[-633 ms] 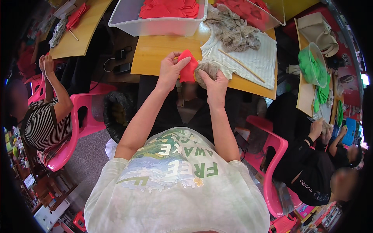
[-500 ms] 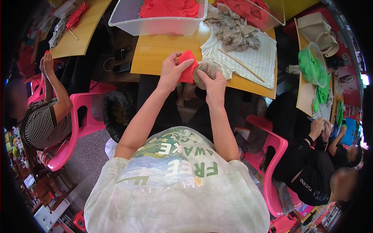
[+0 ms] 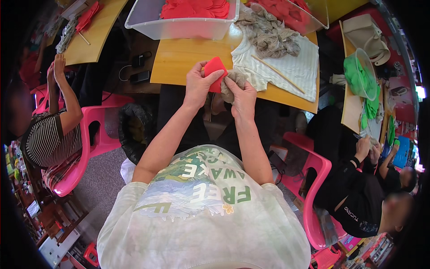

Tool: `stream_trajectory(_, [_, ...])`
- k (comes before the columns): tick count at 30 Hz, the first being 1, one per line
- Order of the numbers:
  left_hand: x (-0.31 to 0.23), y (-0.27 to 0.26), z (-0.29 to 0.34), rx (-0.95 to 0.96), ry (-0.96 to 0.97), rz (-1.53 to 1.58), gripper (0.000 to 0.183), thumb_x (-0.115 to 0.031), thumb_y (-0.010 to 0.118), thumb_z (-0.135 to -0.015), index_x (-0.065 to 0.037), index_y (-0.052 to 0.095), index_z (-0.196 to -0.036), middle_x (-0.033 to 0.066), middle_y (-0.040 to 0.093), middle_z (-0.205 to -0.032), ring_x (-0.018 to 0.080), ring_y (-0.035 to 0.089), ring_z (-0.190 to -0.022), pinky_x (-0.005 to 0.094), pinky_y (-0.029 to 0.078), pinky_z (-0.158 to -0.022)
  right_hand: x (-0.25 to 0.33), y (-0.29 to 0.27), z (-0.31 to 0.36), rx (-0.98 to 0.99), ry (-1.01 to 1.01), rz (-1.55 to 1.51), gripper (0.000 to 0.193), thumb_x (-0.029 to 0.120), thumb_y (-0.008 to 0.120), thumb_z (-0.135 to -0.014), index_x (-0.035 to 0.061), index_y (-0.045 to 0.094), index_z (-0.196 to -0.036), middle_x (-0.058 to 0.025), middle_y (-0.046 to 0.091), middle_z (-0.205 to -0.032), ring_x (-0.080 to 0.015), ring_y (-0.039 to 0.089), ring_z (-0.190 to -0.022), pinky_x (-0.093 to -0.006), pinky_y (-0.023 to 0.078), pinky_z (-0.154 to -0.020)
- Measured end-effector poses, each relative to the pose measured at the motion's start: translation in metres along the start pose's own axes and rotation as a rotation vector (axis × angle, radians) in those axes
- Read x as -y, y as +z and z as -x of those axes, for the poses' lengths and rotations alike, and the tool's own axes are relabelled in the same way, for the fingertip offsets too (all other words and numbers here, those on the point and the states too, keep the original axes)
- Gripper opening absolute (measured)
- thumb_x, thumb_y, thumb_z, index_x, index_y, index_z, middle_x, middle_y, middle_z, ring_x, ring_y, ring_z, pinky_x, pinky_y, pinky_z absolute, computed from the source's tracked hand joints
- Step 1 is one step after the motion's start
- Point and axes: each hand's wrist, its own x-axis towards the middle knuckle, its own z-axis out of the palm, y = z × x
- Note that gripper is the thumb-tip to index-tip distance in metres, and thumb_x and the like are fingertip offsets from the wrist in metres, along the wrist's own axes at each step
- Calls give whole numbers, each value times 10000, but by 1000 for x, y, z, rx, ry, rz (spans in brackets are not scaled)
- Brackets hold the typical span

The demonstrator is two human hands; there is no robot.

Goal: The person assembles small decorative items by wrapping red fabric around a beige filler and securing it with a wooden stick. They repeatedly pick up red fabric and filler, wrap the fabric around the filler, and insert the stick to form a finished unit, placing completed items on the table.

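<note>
My left hand (image 3: pixel 197 85) grips a small red fabric piece (image 3: pixel 215 71) at the near edge of the yellow wooden table (image 3: pixel 179 58). My right hand (image 3: pixel 244 96) holds a wad of beige stuffing fibre (image 3: pixel 234 83) and presses it against the red piece. Both hands touch each other over the table edge. Behind them lies a white ribbed cloth (image 3: pixel 291 67) with a thin wooden stick (image 3: pixel 277 74) and a heap of the same beige fibre (image 3: pixel 268 33) on it.
A clear plastic bin (image 3: pixel 179 27) of red pieces stands at the back, a second one (image 3: pixel 309 15) to its right. A person in a striped top (image 3: pixel 49 134) sits left on a pink chair; a person in black (image 3: pixel 358 197) sits right. Green pieces fill a bowl (image 3: pixel 358 74).
Both hands have stayed together at the table edge; my fingers have shifted slightly on the red piece and the stuffing.
</note>
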Motion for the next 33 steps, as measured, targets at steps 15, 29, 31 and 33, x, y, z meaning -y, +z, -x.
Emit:
stream_trajectory(15, [-2,-8,11,74,-58,34,332,-88,723,-807,10,558,-1078,58,655,-923,92,622,-792,223,508,-693,4,12,15,253,79,-50,318,62,584,-900,28,499,-1205,-47,592,-1103,-117,585,-986,-279,477,-855])
stream_trajectory(29, [-21,-17,11,59,105,-386,412,-60,725,-772,19,541,-1133,87,648,-951,125,622,-818,253,511,-720,-3,10,13,165,-47,76,203,59,561,-916,30,533,-1115,-35,601,-1044,-87,574,-920,-253,464,-796])
stream_trajectory(31, [-22,-20,9,90,5,-207,419,-49,722,-772,13,535,-1141,88,650,-961,132,630,-832,257,514,-729,-1,13,14,182,-69,84,193,60,560,-917,31,534,-1106,-32,604,-1034,-82,574,-910,-248,462,-790])
stream_trajectory(33, [-19,-26,6,106,-87,-50,422,-42,720,-774,5,532,-1149,85,653,-973,135,636,-850,263,517,-741,2,17,15,195,-75,72,187,65,558,-920,32,535,-1102,-29,608,-1023,-78,575,-899,-245,461,-785])
